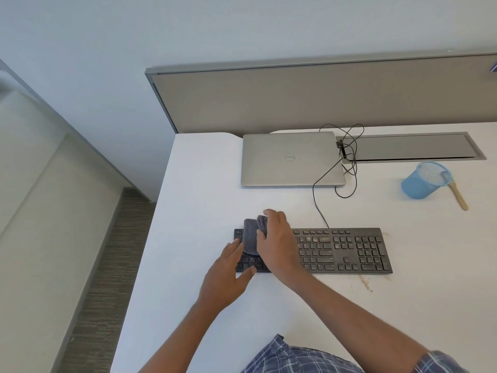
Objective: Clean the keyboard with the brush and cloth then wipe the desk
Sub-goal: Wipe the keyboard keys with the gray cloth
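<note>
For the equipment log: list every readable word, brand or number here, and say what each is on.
"DELL": round logo on the lid of the closed silver laptop, seen upside down from this view.
Key legends on the black keyboard: too small and blurred to read.
No other text shows.
</note>
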Demonstrator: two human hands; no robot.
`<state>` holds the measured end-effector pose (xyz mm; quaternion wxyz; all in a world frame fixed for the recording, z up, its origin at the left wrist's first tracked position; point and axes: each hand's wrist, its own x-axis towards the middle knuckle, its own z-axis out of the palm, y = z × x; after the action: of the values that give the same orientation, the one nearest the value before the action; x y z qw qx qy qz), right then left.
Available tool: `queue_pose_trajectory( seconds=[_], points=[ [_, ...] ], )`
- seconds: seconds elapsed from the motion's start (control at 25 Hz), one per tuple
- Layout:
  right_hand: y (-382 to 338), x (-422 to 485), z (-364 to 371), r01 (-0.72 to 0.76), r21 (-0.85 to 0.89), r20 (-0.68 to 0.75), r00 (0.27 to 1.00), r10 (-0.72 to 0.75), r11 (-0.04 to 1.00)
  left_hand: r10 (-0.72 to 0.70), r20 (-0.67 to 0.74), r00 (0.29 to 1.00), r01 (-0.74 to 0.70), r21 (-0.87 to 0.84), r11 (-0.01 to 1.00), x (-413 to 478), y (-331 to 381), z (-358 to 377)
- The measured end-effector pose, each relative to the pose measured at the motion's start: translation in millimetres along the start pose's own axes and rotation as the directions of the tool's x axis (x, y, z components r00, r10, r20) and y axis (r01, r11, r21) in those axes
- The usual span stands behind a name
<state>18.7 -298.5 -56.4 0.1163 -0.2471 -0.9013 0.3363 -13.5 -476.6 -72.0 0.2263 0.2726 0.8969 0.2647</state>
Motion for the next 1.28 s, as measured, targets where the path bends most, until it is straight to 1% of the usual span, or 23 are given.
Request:
queue_pose_trajectory(
  seconds=[0.12,0.32,0.48,0.52,0.56,0.64,0.72,0.8,0.88,1.0,1.16,1.28],
  points=[
    [-10,10,12,-0.042,0.080,0.070,0.997,0.037,0.996,-0.024,0.016,1.000,0.023,0.032,0.999,0,-3,-3],
    [-12,19,26,-0.051,0.099,0.118,0.992,0.040,0.994,-0.009,0.041,0.999,0.005,0.081,0.997,-2,-6,-4],
    [-5,20,26,-0.010,0.063,0.285,0.959,-0.009,0.998,0.010,0.027,1.000,-0.012,0.070,0.997,-4,-6,-3],
    [-2,19,25,0.042,0.022,0.304,0.952,-0.046,0.999,0.012,0.023,1.000,-0.013,0.063,0.998,-4,-5,-3],
    [1,17,23,0.128,-0.054,0.288,0.951,-0.108,0.990,0.014,0.021,1.000,-0.015,0.059,0.998,-4,-6,-3],
    [12,14,21,0.309,-0.243,0.236,0.938,-0.253,0.919,0.013,0.024,1.000,-0.015,0.058,0.998,-3,-6,-1],
    [25,12,23,0.405,-0.352,0.202,0.913,-0.355,0.844,0.014,0.026,1.000,-0.016,0.060,0.998,-3,-5,-1],
    [39,11,27,0.467,-0.403,0.225,0.884,-0.410,0.787,0.018,0.022,1.000,-0.020,0.066,0.998,-2,-5,-2],
    [51,10,30,0.485,-0.421,0.280,0.873,-0.399,0.766,0.000,0.028,1.000,-0.002,0.096,0.995,-2,-7,-2],
    [59,10,34,0.485,-0.448,0.371,0.865,-0.337,0.751,-0.038,0.023,0.999,0.035,0.110,0.993,-1,-13,-5],
    [53,14,40,0.472,-0.469,0.378,0.871,-0.313,0.746,-0.122,-0.013,0.993,0.122,0.114,0.986,16,-14,-17],
    [52,13,44,0.467,-0.493,0.359,0.878,-0.318,0.734,-0.048,0.015,0.999,0.043,0.227,0.973,38,-17,-22]
  ],
)
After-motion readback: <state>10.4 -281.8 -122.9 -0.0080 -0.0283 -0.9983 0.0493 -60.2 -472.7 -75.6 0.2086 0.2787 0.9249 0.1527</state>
